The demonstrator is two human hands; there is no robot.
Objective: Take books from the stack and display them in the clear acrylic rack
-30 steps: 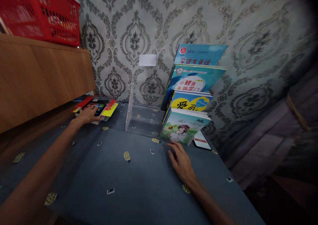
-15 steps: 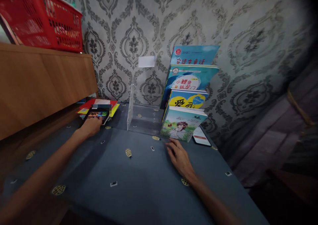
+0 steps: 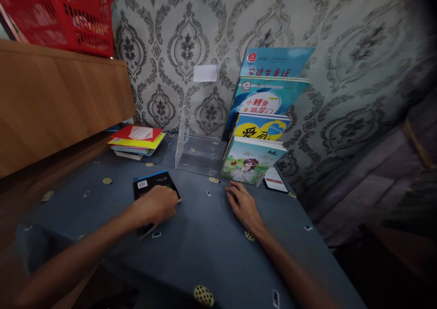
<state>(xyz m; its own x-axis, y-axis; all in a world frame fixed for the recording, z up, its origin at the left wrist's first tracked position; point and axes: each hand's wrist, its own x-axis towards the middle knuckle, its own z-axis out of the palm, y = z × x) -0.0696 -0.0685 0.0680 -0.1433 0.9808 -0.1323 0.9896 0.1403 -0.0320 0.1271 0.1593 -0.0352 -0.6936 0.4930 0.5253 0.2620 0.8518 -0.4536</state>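
A dark-covered book (image 3: 159, 180) with a white barcode label is in the grip of my left hand (image 3: 157, 204), low over the table's left half. Its fingers are curled at the book's right edge, and my wrist hides part of the cover. My right hand (image 3: 241, 204) lies on the table with loosely bent, parted fingers and holds nothing. Just behind it stands a green-covered book (image 3: 252, 161), leaning with a yellow and blue book (image 3: 261, 127) and two taller blue books (image 3: 273, 95) in a clear acrylic stand (image 3: 180, 138). The stand's left part shows no books.
A stack of books (image 3: 136, 141), red and yellow on top, lies at the back left by a wooden cabinet (image 3: 64, 104). On the cabinet sits a red basket (image 3: 85, 22). A phone (image 3: 275, 180) rests beside the stand, near the table's right edge.
My left hand has brought the dark book off the stack, toward me and to the right. The right hand stays near the green book. The view has tilted slightly down.
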